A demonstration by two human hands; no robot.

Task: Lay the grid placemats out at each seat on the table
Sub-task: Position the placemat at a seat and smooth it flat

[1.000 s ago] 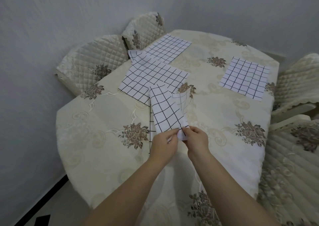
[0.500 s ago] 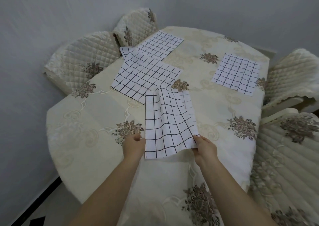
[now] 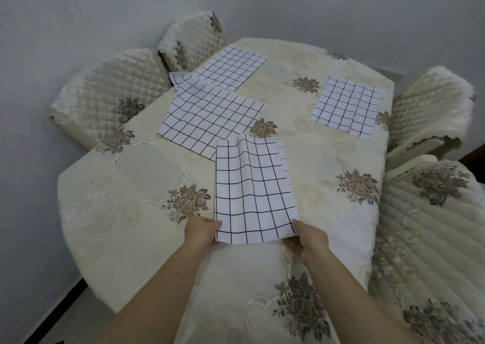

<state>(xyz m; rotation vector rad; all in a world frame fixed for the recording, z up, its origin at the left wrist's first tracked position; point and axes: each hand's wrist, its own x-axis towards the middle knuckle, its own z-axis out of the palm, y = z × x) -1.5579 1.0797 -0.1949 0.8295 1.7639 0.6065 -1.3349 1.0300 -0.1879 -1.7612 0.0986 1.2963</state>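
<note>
Head view: white black-gridded placemat (image 3: 252, 189), rippled.

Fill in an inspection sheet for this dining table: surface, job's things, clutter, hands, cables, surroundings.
Surface: table covered by a cream floral tablecloth.
Job's things: held placemat is rippled, its far corner over the middle placemat; that one overlaps the far placemat; the right placemat lies flat, apart.
Clutter: nothing seen.
Hands: left hand and right hand each pinch a near corner of the held placemat.
Cables: nothing seen.
Surroundings: quilted chairs around the table, grey wall.
</note>
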